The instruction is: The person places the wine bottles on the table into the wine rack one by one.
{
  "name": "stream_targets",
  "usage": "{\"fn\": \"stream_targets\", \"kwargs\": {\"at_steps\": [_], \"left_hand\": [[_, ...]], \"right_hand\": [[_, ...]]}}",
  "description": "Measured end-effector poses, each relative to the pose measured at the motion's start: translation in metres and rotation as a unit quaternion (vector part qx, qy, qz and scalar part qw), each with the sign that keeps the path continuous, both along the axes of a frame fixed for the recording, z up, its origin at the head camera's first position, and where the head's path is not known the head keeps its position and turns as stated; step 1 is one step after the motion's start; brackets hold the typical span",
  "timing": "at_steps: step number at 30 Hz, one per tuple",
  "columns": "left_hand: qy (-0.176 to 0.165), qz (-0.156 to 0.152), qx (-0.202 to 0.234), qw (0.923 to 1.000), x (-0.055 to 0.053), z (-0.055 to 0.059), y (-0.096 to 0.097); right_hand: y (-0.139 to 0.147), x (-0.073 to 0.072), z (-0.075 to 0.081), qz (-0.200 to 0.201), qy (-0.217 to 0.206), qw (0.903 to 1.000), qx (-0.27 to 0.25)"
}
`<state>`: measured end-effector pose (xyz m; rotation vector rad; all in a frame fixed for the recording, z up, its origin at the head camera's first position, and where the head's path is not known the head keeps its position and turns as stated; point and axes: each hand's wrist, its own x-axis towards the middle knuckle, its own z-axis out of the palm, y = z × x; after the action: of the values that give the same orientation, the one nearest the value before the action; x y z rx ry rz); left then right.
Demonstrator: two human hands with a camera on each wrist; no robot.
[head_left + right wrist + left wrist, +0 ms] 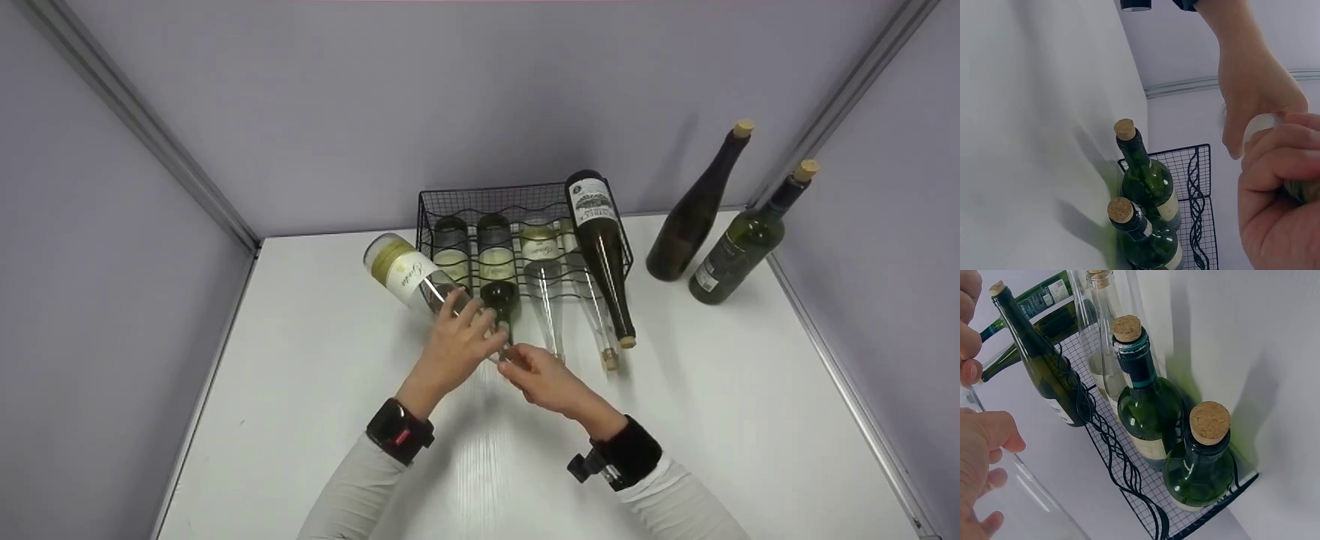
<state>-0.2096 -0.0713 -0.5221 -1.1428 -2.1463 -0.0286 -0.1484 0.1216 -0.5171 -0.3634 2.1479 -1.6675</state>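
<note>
From afar I see the left grip point(459, 341) curled around a tilted clear bottle point(407, 276) and the right grip point(546, 380) pinching its neck, at the front-left of a black wire rack point(517, 197) holding other bottles point(1151, 408), while two corked bottles point(688, 219) stand on the tabletop point(300, 382) to the rack's right.

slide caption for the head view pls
Left hand and right hand hold a tilted clear bottle near a wire rack of bottles; two corked bottles stand to the right.
</note>
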Motion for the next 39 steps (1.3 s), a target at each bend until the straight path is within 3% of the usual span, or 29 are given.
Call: {"fn": "stream_targets", "kwargs": {"at_steps": [8, 17, 29, 35, 39], "left_hand": [[-0.019, 0.017, 0.004, 0.9997, 0.0, 0.005, 0.005], [-0.072, 0.013, 0.076, 0.9944, 0.004, 0.002, 0.003], [-0.206, 0.016, 0.155, 0.966, 0.019, -0.014, 0.005], [-0.238, 0.004, 0.188, 0.953, 0.023, -0.018, 0.011], [-0.248, 0.005, 0.196, 0.9485, 0.024, -0.021, 0.015]], "right_hand": [[0.002, 0.004, -0.001, -0.029, 0.012, 0.9988, -0.039], [0.004, 0.007, -0.007, -0.089, -0.013, 0.9927, -0.081], [0.006, 0.01, 0.0, -0.174, -0.03, 0.9748, -0.136], [0.009, 0.008, -0.007, -0.209, -0.024, 0.9689, -0.13], [0.011, 0.008, -0.007, -0.222, -0.026, 0.9651, -0.136]]}}
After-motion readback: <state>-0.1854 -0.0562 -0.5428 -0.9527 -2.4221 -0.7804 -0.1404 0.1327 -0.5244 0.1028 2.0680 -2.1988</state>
